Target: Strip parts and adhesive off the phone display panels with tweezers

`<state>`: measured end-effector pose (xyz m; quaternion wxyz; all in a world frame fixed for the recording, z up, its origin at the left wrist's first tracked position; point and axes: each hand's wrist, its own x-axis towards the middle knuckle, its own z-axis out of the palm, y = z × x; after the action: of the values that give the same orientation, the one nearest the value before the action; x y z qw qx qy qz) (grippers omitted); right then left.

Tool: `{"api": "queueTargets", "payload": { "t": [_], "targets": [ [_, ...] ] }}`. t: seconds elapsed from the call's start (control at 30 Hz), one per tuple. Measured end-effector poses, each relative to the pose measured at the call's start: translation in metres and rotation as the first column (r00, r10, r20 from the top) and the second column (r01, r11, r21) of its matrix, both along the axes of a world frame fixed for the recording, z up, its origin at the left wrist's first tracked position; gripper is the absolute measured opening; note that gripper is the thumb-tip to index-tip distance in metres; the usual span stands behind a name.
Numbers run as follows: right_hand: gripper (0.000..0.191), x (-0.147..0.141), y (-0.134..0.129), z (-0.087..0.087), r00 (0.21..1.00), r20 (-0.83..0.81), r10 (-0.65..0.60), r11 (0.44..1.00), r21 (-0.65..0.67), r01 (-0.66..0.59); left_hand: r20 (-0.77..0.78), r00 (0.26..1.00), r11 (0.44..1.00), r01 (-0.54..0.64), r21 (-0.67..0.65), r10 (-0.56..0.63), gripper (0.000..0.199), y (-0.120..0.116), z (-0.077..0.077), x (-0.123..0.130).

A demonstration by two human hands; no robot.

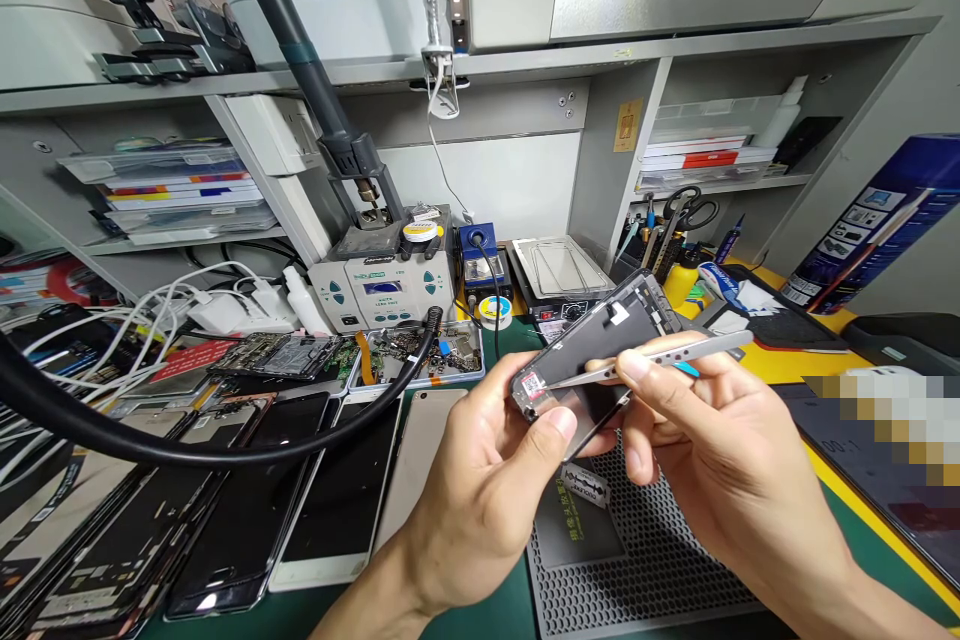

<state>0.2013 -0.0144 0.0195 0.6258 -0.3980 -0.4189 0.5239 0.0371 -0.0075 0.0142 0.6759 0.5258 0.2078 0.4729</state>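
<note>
My left hand (499, 480) is wrapped round the lower end of an opened phone (592, 335), a black frame held tilted above the mat, its thumb pressed on the near edge. A small white label with a red border and a square code (532, 385) sits near the phone's lower corner. Between thumb and fingers, my right hand (712, 430) pinches metal tweezers (675, 352). Their tips reach to the label; whether they grip it I cannot tell. Below the phone, a razor blade (586, 486) lies on the black mat (645, 560).
Several phones and screens, among them a white-framed phone (337, 500), lie at the left. A black hose (300, 450) arches over them. Behind stand a hot air station (382, 285), a tray of circuit boards (457, 355) and a hot plate (562, 270). A blue spray can (870, 220) stands right.
</note>
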Motion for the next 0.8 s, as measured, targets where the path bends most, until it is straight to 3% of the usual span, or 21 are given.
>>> {"api": "queueTargets", "payload": {
  "t": [0.8],
  "targets": [
    [0.019,-0.0014,-0.0014,-0.0007,0.999,-0.007,-0.032,0.998,0.046,0.032,0.025,1.000,0.999,0.008,-0.051,-0.007,0.029,-0.0012,0.0035,0.0009]
  ]
}}
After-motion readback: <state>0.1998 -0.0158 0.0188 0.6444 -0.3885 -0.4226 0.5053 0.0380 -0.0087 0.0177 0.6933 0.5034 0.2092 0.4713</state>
